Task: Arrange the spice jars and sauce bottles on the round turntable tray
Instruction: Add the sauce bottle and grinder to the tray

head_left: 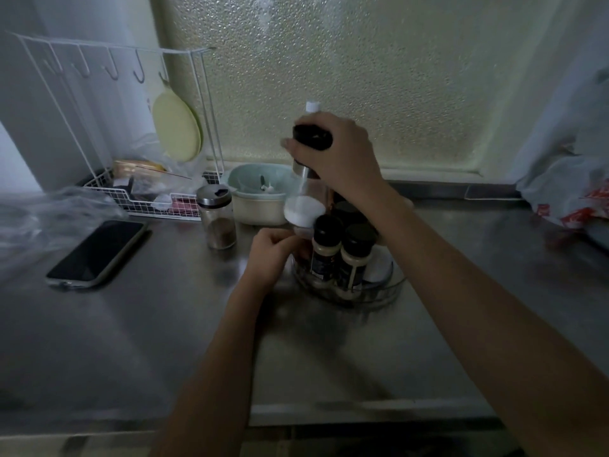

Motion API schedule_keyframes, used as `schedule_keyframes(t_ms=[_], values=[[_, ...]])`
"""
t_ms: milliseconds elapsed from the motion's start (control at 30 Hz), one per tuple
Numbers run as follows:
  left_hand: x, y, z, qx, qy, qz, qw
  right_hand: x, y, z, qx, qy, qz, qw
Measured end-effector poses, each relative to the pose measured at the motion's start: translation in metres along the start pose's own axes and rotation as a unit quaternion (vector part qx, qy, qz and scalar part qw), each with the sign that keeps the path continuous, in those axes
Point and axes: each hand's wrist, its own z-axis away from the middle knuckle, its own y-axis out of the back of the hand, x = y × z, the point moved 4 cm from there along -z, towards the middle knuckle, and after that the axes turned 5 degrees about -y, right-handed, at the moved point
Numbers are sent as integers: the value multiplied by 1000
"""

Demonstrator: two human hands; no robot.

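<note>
1. Head view: a tall bottle with a black cap [312,137] is gripped at the top by the right hand [342,156], above the far side of the round turntable tray [385,291].
2. The left hand [268,255] is curled at the tray's left edge; whether anything is pinched cannot be told.
3. Two black-lidded spice jars [326,249] are stood on the tray.
4. A glass shaker jar [217,216] is left on the bench [164,324], left of the tray, and a phone [97,252] further left.

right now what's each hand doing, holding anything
Left hand: fingers curled at the rim of the turntable tray; a grip on it cannot be told.
Right hand: grips the black-capped bottle from above.
</note>
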Motion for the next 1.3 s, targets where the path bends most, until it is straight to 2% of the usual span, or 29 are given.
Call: schedule_keyframes(t_ms=[67, 167, 233, 367, 533, 767, 933, 1000, 1067, 1100, 1133, 1167, 1233, 1300], values=[[5, 6, 2, 37, -17, 7, 999, 3, -5, 4, -37, 13, 36, 999], [1, 23, 2, 160, -19, 4, 987, 11, -7, 10, -77, -2, 63, 995], [0, 28, 1, 197, -21, -9, 980, 15, -7, 14, -110, -18, 65, 992], [1, 19, 0, 163, -23, -43, 985, 18, -11, 16, -182, -24, 88, 979], [2, 15, -1, 137, -18, -35, 990, 18, -8, 9, -248, -37, 95, 963], [2, 3, 1, 30, -59, -109, 992, 10, -18, 10, -348, -14, 121, 929], [6, -1, 1, 27, -73, -116, 990, 25, -19, 10, -342, -31, 132, 930], [8, -2, 0, 32, -73, -105, 991, 26, -10, 3, -260, -39, 86, 961], [9, 4, 1, 77, -70, -93, 990, 28, 5, -8, -86, -54, 26, 994], [10, 10, 2, 123, -71, -97, 985, 31, 11, -13, -23, -67, 3, 997], [11, 17, 3, 179, -77, -113, 974, 34, 11, -16, -8, -88, -4, 996], [14, 24, 6, 236, -84, -142, 958, 36, 8, -18, -38, -110, 7, 993], [18, 36, 12, 347, -77, -216, 909, 42, -7, -16, -145, -135, 34, 980], [18, 46, 15, 432, -48, -270, 859, 44, -16, -13, -157, -109, 46, 980]])
